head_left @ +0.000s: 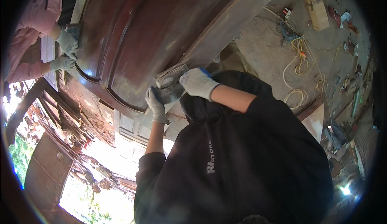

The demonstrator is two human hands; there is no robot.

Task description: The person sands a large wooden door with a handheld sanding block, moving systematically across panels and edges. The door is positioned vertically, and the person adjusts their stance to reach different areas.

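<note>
Both my hands wear pale knit gloves and hold a dark grey flexible sheet (pixel 171 93) between them, at the near end of a large brown wooden panel (pixel 161 26). My left hand (pixel 155 104) is closed on the sheet's left edge. At its right edge, my right hand (pixel 198 83) grips with curled fingers. A pale, rough, worn patch (pixel 171 75) shows just beyond the sheet. Whether the sheet is sandpaper or cloth I cannot make out. The panel has raised curved mouldings and a dull, dusty surface near my hands.
At the left, a co-worker in pink sleeves has gloved hands (pixel 66 48) on the panel's edge, by a grey piece (pixel 73 29). Yellow cords (pixel 300 56) lie coiled on the concrete floor at the right, near a wooden block (pixel 314 8). Scrap wood (pixel 60 115) is piled lower left.
</note>
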